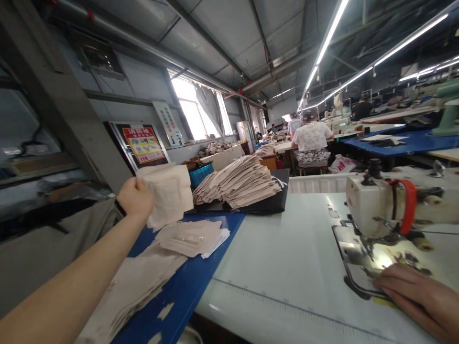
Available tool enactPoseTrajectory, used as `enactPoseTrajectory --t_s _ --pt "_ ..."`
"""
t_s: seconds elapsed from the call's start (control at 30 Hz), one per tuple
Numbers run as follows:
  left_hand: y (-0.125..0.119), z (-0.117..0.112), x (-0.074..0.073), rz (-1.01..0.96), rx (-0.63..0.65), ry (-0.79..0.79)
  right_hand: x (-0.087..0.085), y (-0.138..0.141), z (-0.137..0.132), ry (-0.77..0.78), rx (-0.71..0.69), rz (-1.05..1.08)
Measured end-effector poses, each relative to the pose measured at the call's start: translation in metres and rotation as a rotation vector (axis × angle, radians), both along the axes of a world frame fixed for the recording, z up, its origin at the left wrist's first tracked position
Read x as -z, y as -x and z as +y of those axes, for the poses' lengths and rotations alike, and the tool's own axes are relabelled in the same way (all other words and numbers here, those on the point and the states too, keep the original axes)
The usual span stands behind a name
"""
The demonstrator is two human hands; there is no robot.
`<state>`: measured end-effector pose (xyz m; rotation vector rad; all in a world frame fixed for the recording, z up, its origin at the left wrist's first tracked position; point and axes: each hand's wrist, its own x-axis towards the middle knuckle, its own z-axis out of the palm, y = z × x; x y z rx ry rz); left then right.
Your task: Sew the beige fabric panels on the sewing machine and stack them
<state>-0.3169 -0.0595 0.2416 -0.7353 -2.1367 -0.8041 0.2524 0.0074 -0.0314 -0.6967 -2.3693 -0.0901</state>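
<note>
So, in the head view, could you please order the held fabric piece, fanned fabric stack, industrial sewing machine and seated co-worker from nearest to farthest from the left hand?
1. Held fabric piece: in the left hand.
2. Fanned fabric stack: ahead, rightward.
3. Industrial sewing machine: far right.
4. Seated co-worker: in the background.

- Left hand (134,197), nine o'clock: fingertips out of sight at beige cloth piece (170,193).
- Right hand (419,291), four o'clock: wrist beyond edge; underside hidden.
- Cloth stack (143,282), seven o'clock: cut by bottom edge, partly behind left forearm (86,267).
- Sewing machine (366,205), three o'clock: cut by right edge.
- Poster (141,145), ten o'clock: small print illegible.
- Seated person (311,138), two o'clock: head pixelated.
</note>
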Motion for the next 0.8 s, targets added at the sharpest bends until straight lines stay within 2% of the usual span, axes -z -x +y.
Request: enactPoseTrajectory --t_s 0.07,0.13,0.2,0.23,0.3,0.33,0.4,0.5,0.53,0.57,0.6,0.67,0.73,0.8 --pt "-0.018 0.004 -0.009 0.038 0.032 -0.029 -0.007 0.001 -0.003 0.016 0.001 -0.010" --pt "-0.042 0.009 -0.013 0.103 0.117 -0.068 -0.013 0.003 -0.007 0.068 0.005 -0.010" --pt "-0.074 0.014 -0.006 0.218 0.311 -0.099 -0.016 0.005 -0.010 0.136 0.003 -0.004" --pt "-0.092 0.016 0.004 0.294 0.448 -0.088 -0.017 0.006 -0.011 0.166 -0.001 0.000" --pt "-0.133 0.017 0.037 0.461 0.742 0.039 -0.017 0.006 -0.012 0.205 -0.008 0.001" --pt "-0.155 0.016 0.060 0.542 0.876 0.150 -0.017 0.006 -0.012 0.214 -0.009 -0.001" --pt "-0.201 0.011 0.115 0.687 1.117 0.356 -0.017 0.006 -0.010 0.221 -0.007 -0.012" --pt "-0.262 0.000 0.199 0.696 1.312 0.609 -0.018 0.007 -0.009 0.226 -0.005 -0.043" --pt "-0.280 -0.003 0.222 0.704 1.363 0.646 -0.019 0.007 -0.009 0.229 -0.004 -0.051" --pt "-0.295 -0.005 0.241 0.742 1.387 0.614 -0.019 0.007 -0.010 0.233 -0.003 -0.055" --pt "-0.308 -0.006 0.255 0.755 1.394 0.572 -0.020 0.007 -0.010 0.235 -0.001 -0.054" --pt "-0.328 -0.007 0.272 0.746 1.387 0.473 -0.022 0.008 -0.013 0.225 0.001 -0.037" --pt "-0.341 -0.005 0.278 0.708 1.392 0.430 -0.026 0.010 -0.016 0.199 -0.018 -0.020" --pt "-0.346 -0.005 0.276 0.686 1.424 0.442 -0.029 0.013 -0.019 0.185 -0.081 -0.046"
